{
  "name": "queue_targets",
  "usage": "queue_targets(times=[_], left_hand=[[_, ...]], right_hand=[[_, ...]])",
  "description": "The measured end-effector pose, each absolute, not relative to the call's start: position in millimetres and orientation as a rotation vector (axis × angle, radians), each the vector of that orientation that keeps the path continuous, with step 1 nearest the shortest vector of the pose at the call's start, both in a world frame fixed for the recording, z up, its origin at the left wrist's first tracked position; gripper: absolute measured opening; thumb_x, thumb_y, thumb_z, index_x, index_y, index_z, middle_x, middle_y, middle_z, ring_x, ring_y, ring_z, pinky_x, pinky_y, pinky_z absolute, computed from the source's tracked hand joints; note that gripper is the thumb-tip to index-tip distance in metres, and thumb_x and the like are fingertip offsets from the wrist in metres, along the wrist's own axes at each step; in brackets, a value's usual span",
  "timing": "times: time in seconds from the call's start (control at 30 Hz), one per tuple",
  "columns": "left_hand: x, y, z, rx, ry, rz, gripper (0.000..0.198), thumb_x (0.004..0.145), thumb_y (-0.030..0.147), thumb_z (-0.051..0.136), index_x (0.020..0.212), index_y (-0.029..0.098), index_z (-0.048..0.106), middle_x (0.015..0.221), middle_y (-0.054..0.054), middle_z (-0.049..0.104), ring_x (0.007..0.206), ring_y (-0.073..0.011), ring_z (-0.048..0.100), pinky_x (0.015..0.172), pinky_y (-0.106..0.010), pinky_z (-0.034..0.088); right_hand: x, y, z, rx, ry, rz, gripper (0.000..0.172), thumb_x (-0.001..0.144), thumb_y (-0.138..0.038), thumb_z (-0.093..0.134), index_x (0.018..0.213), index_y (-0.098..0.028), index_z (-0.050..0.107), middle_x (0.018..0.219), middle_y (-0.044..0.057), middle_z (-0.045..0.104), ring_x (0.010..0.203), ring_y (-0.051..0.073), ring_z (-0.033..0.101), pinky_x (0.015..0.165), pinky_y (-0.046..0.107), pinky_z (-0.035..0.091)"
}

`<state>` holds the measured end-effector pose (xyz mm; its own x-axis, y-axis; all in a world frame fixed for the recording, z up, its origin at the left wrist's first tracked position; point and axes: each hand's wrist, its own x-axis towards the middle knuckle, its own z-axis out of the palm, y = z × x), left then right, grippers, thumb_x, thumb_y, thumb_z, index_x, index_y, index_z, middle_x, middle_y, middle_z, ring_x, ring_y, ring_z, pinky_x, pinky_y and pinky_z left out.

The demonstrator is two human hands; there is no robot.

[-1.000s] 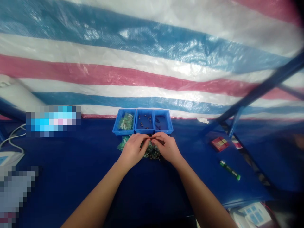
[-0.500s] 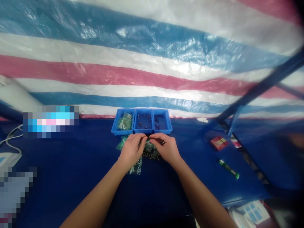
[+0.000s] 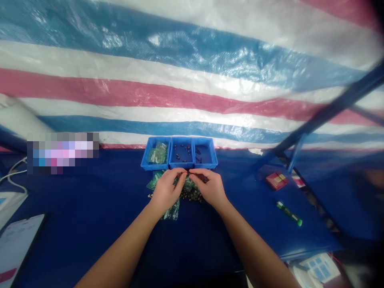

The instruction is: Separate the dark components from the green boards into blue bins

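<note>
My left hand [image 3: 169, 187] and my right hand [image 3: 210, 186] meet fingertip to fingertip just in front of the blue bins. Both are closed in a pinch around something small and dark, too tiny to name. Beneath them lies a pile of small metal parts [image 3: 192, 195] mixed with clear greenish plastic packets [image 3: 171, 212]. Behind stand three joined blue bins: the left bin [image 3: 146, 164] has similar packets, the middle bin [image 3: 181, 164] several small metal pieces, and the right bin [image 3: 210, 165] a few dark thin pieces.
On the right of the blue table [image 3: 99, 224] lie a red box [image 3: 276, 181] and a green tube [image 3: 289, 213]. A tablet-like screen [image 3: 21, 244] rests at the left edge, with a white cable [image 3: 13, 180] behind it. A blue metal frame [image 3: 318, 114] slants up at the right.
My hands have barely shifted, with the fingertips still together. The left hand sits slightly differently, and a few metal parts now show at its left side.
</note>
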<state>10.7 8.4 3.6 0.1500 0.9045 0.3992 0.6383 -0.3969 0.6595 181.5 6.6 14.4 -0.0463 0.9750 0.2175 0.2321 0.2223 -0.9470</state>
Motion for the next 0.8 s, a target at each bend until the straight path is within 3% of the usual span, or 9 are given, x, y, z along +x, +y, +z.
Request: queue_targets(times=[0.2, 0.43, 0.67, 0.8], left_hand=[[10.3, 9.7, 3.4, 2.117, 1.514, 1.083, 0.025, 0.097, 0.037, 0.045, 0.094, 0.02, 0.064, 0.086, -0.003, 0.069, 0.078, -0.0172, 0.064, 0.07, -0.027, 0.049], [11.5, 7.7, 3.6, 2.021, 1.483, 1.138, 0.027, 0.094, 0.04, 0.049, 0.105, 0.021, 0.065, 0.085, -0.004, 0.07, 0.077, -0.0171, 0.066, 0.051, -0.021, 0.048], [10.0, 9.6, 1.8, 2.057, 1.519, 1.097, 0.025, 0.096, 0.038, 0.047, 0.098, 0.021, 0.064, 0.079, -0.002, 0.069, 0.075, -0.0165, 0.066, 0.057, -0.022, 0.049], [10.8, 8.9, 2.6, 2.026, 1.504, 1.115, 0.025, 0.094, 0.039, 0.05, 0.104, 0.021, 0.064, 0.081, -0.002, 0.07, 0.076, -0.0168, 0.066, 0.055, -0.021, 0.048]], right_hand=[[180.1, 7.6, 11.3, -1.191, -1.489, 0.909, 0.021, 0.082, -0.033, 0.067, 0.098, -0.021, 0.075, 0.094, 0.005, 0.075, 0.081, 0.021, 0.07, 0.074, 0.031, 0.058], [181.4, 9.5, 8.4, -1.211, -1.424, 0.921, 0.022, 0.082, -0.034, 0.067, 0.097, -0.021, 0.075, 0.092, 0.006, 0.076, 0.079, 0.021, 0.07, 0.073, 0.032, 0.058], [179.1, 10.3, 6.2, -1.176, -1.427, 0.941, 0.023, 0.081, -0.034, 0.068, 0.098, -0.02, 0.074, 0.094, 0.006, 0.075, 0.082, 0.021, 0.071, 0.076, 0.032, 0.058], [179.7, 10.3, 6.2, -1.197, -1.418, 0.902, 0.022, 0.081, -0.035, 0.067, 0.097, -0.02, 0.074, 0.092, 0.006, 0.075, 0.079, 0.021, 0.07, 0.074, 0.032, 0.058]])
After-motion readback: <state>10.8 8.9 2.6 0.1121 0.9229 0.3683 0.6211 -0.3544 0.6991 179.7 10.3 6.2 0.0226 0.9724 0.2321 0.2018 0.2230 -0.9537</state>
